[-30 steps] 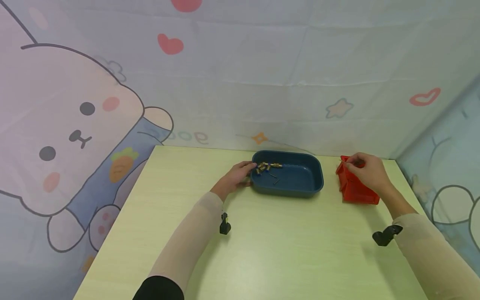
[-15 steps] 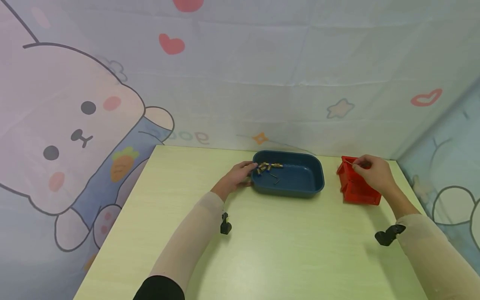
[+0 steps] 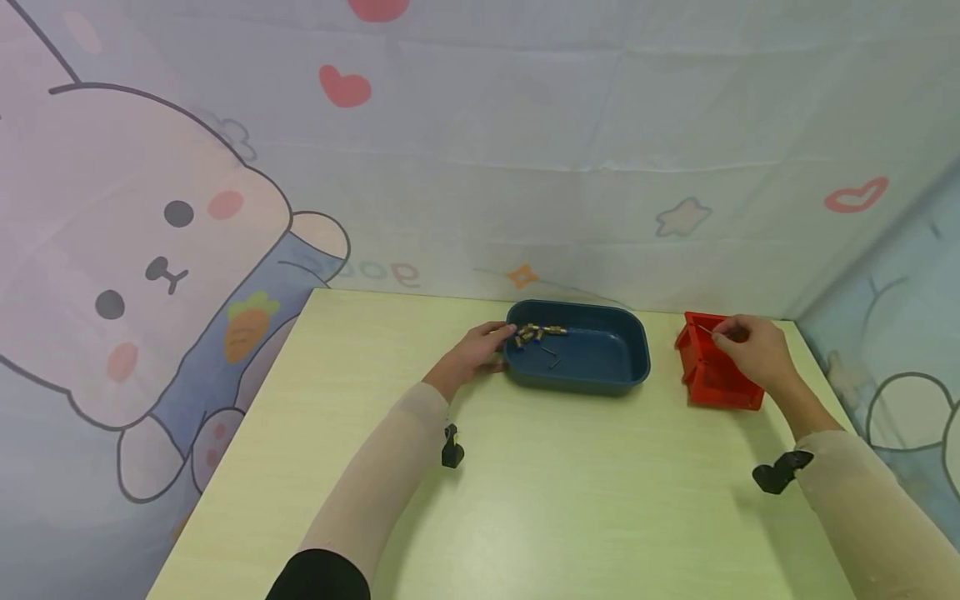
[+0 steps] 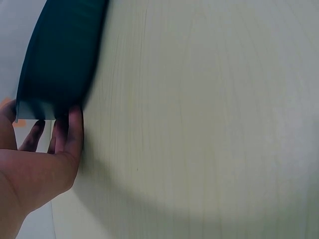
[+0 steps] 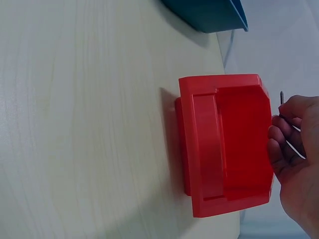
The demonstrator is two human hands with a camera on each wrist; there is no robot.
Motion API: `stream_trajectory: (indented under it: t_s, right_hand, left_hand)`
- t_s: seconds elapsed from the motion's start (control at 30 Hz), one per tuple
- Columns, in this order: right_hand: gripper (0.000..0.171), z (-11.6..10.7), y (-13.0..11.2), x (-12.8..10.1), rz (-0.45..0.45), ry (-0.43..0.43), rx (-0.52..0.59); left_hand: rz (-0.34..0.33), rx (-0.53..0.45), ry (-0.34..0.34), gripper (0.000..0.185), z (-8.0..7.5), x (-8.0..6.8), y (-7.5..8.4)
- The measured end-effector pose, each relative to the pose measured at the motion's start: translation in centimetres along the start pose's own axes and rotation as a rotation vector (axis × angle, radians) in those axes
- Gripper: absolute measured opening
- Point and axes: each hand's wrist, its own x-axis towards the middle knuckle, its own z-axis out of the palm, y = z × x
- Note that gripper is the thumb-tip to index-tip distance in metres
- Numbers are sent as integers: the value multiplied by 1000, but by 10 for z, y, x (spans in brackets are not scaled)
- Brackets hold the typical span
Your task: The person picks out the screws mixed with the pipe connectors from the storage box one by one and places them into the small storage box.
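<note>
My left hand [image 3: 478, 348] grips the left end of a dark blue tray [image 3: 570, 386], thumb at the rim and fingers against the outside wall in the left wrist view. Several brass fittings [image 3: 553, 331] with bits of blue lie in the tray's left part, beside a few thin screw-like pieces [image 3: 554, 362]. Over a red plastic bin [image 3: 718, 395] at the right, my right hand [image 3: 756, 348] pinches a thin screw [image 5: 281, 97] between thumb and fingertips. Its threaded end sticks out past the thumb in the right wrist view. The bin's floor is partly hidden by this hand.
The pale wooden table [image 3: 570, 483] ends at the back against a printed cloth [image 3: 480, 167] with a cartoon bear. Another cloth [image 3: 915, 333] hangs along the right edge. Black camera mounts [image 3: 452, 450] sit on both wrists.
My right hand has drawn slightly right and toward me over the red bin, still pinching the screw. My left hand and the tray stay where they were.
</note>
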Motion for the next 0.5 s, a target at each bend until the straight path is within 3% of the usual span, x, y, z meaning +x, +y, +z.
stream_trajectory:
  t_s: [0.5]
  right_hand:
    - [19, 8, 13, 0, -2, 12, -30]
  left_hand:
    - [-5, 5, 9, 63, 0, 2, 1]
